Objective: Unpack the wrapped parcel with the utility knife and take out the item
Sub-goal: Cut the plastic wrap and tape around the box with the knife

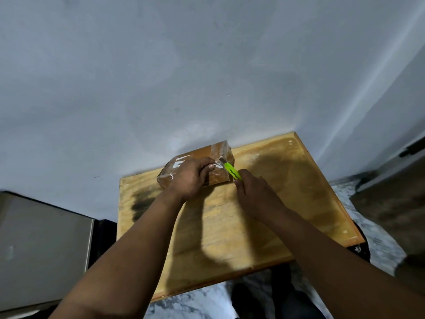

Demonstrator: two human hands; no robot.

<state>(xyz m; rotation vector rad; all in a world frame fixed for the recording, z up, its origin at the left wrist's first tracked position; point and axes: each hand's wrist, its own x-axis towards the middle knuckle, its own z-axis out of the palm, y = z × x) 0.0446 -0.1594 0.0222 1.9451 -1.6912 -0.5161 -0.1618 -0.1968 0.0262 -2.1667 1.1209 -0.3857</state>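
Left hand grips wrapped parcel on desk. Right hand holds green utility knife, tip at parcel, just beside left thumb.

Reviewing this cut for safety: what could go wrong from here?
1. The left hand pinches the clear wrap right beside the tip of the utility knife; a slip could nick its fingers.
2. The parcel sits at the table edge by the wall and might shift.
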